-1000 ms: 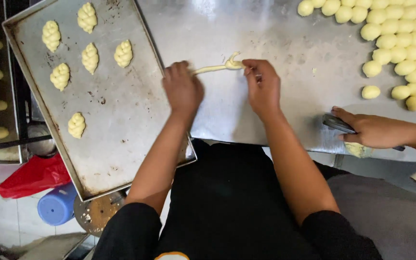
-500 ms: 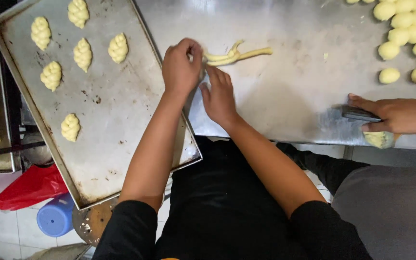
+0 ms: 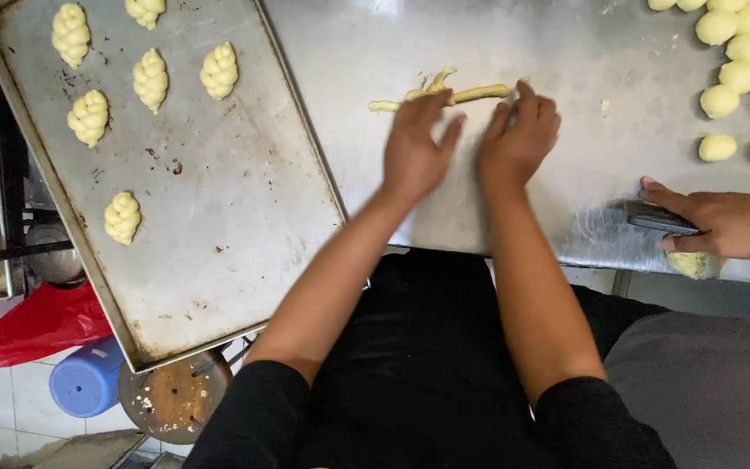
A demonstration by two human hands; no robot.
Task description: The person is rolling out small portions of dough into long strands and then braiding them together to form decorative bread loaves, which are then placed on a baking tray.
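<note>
- Head view, hands: the left hand [image 3: 417, 143] lies flat with fingers spread, its fingertips on the near edge of a thin dough strand [image 3: 444, 94] at about 12 o'clock from the wrists. The right hand [image 3: 521, 139] sits just beside it, palm down with fingers close together, touching the strand's right end. Neither hand pinches or encloses the dough; both look pressed lightly over it.
- Head view, the dough: the pale yellow strand lies across the steel table [image 3: 557, 52], with a short loose tail poking up near its middle. Whether that is one folded rope or two crossed pieces is hard to tell, as the fingers hide part of it.
- Head view, step in hand: judging by the flat palms, this looks like rolling or lining up the strand ahead of plaiting. The next move seems to call for gathering the ends and crossing them evenly, with a light touch so the thin rope does not tear.
- Head view, surroundings: at 9 to 10 o'clock a metal baking tray [image 3: 219, 260] carries finished braided pieces [image 3: 150, 79]. At 2 o'clock sit rows of dough balls [image 3: 718, 101]. At 4 o'clock another person's hand [image 3: 726, 221] rests on a dark scraper [image 3: 657, 217] at the table edge.
</note>
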